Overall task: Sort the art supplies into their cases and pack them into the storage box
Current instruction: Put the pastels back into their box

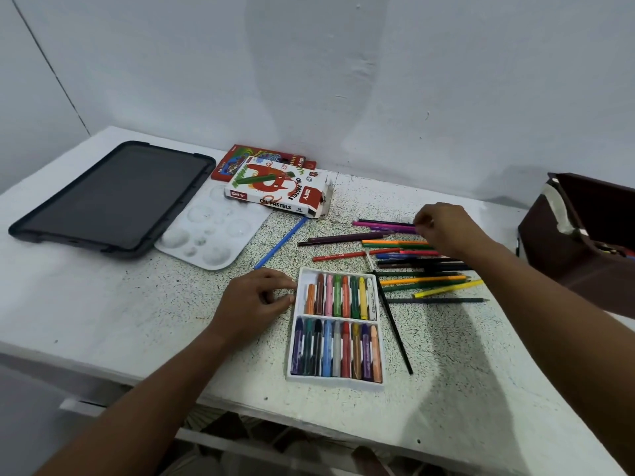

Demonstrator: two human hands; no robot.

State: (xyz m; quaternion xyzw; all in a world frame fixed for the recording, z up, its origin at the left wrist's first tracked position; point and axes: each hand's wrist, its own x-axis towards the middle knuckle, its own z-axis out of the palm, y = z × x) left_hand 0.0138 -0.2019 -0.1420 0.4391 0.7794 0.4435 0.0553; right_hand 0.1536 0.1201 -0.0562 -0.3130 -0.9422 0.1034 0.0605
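Note:
A white tray of oil pastels [296, 341] lies near the table's front edge, both rows filled except one empty slot at the upper left. My left hand [256, 298] rests beside the tray's upper left corner, fingertips touching its rim. Loose colored pencils [405, 266] are spread on the table right of the tray. My right hand [443, 226] reaches over their far end, its fingers on a pink pencil [385, 224]; whether it grips is hidden. The oil pastels box [278, 188] lies behind, on a red pencil case [237, 159]. A brown storage box [584, 235] stands at the right.
A black tablet [113, 197] lies at the back left. A white paint palette [213, 235] sits beside it. A blue pencil [281, 242] lies slantwise between palette and tray. A long black pencil [393, 321] runs along the tray's right side. A wall stands behind the table.

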